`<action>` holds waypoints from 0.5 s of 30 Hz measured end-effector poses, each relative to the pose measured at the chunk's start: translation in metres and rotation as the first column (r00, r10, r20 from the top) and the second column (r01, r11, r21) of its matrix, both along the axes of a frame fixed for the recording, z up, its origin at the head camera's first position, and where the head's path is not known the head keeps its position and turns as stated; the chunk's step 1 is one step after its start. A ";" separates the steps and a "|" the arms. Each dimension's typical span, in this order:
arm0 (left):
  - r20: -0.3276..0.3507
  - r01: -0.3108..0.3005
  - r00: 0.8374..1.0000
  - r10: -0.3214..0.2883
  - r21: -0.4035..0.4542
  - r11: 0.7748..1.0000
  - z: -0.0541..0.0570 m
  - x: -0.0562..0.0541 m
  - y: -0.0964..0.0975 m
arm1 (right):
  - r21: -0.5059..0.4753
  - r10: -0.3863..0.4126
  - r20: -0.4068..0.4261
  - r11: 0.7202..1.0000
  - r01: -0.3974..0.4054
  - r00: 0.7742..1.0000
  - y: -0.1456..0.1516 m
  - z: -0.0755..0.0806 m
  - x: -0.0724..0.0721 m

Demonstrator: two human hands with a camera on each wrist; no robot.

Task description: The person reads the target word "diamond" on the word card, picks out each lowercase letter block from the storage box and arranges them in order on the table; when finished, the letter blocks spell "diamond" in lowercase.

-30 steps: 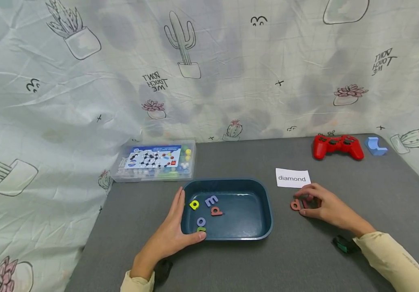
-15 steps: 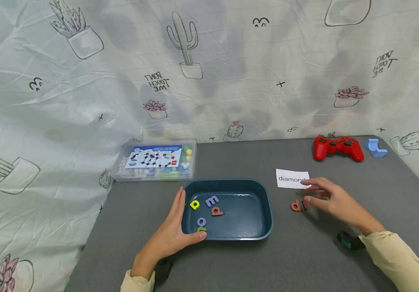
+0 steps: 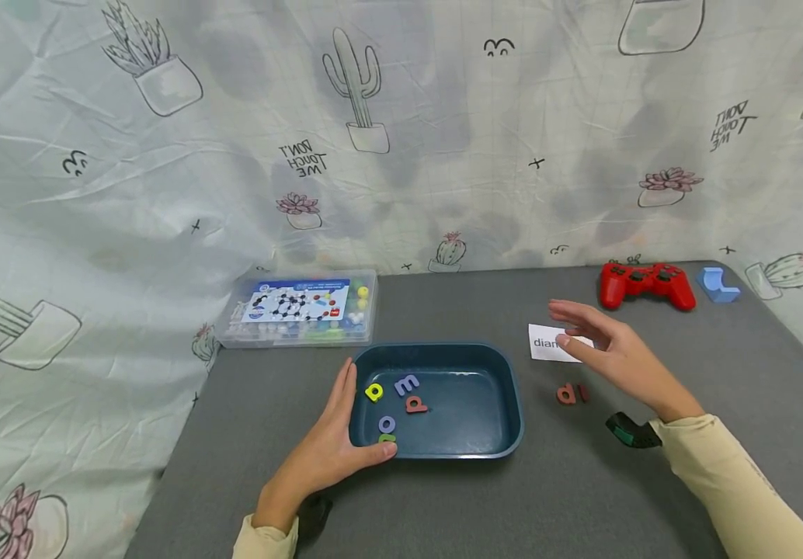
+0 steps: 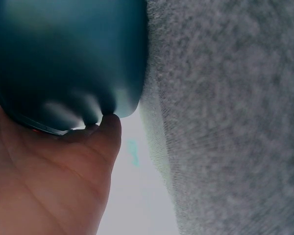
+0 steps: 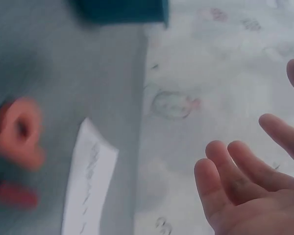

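A dark blue tray [image 3: 443, 344] stands on the grey table, with my left hand [image 3: 331, 446] gripping its front left corner, thumb over the front rim and fingers along the left side. Inside lie a yellow letter [image 3: 373, 392], a purple m [image 3: 406, 384], a red letter [image 3: 415, 404], a purple o [image 3: 387, 424] and a green letter [image 3: 387, 439] partly hidden by the thumb. My right hand [image 3: 614, 357] is raised with spread fingers, holding nothing. It overlaps a white card [image 3: 544, 341] in the head view. Below the card, a red d [image 3: 565, 394] lies beside a red i [image 3: 584, 393].
At the back left sits a clear plastic box [image 3: 297, 310] of molecule model parts. A red game controller [image 3: 646, 286] and a light blue stand [image 3: 718, 285] are at the back right. A patterned cloth [image 3: 415, 155] hangs behind the table.
My right hand has let go of the red i, leaving it next to the d, and risen up and back over the card. My left hand and the tray have stayed put.
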State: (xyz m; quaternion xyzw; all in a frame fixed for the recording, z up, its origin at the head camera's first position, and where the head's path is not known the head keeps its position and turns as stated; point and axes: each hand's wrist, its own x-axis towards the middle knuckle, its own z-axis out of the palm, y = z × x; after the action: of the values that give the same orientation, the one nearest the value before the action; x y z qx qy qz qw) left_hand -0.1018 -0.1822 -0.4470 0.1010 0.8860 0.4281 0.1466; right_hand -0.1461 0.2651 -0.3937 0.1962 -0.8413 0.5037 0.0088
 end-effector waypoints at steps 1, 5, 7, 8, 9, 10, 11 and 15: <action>0.000 0.000 1.000 0.000 -0.001 1.000 0.000 0.000 0.000 | -0.018 0.006 0.007 1.000 -0.005 1.000 -0.005 0.003 -0.001; 0.002 -0.006 1.000 0.006 -0.009 1.000 0.001 0.001 0.001 | -0.076 0.036 0.009 0.996 -0.035 0.999 -0.025 0.010 -0.007; 0.001 -0.008 1.000 0.008 -0.013 1.000 0.001 0.001 0.001 | -0.102 0.062 -0.008 0.993 -0.062 0.998 -0.036 0.012 -0.011; 0.001 -0.009 1.000 0.009 -0.014 1.000 0.001 0.001 0.001 | -0.114 0.076 -0.018 0.990 -0.078 0.997 -0.041 0.012 -0.013; -0.002 -0.009 1.000 0.009 -0.014 1.000 0.001 0.001 0.002 | -0.130 0.090 -0.028 0.987 -0.093 0.996 -0.047 0.013 -0.015; -0.004 -0.008 1.000 0.008 -0.013 1.000 0.001 0.000 0.002 | -0.142 0.105 -0.035 0.984 -0.109 0.994 -0.052 0.013 -0.016; -0.004 -0.007 1.000 0.007 -0.015 1.000 0.001 0.000 0.002 | -0.151 0.117 -0.040 0.981 -0.121 0.992 -0.058 0.014 -0.018; -0.009 0.003 1.000 -0.003 -0.018 1.000 0.001 0.000 0.002 | -0.185 0.153 -0.039 0.970 -0.158 0.987 -0.081 0.017 -0.022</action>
State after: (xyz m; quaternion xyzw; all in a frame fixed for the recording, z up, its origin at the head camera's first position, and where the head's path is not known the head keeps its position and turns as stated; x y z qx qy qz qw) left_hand -0.1020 -0.1801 -0.4463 0.1029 0.8903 0.4195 0.1443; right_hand -0.1676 0.1846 -0.3763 0.2661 -0.7720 0.5773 -0.0018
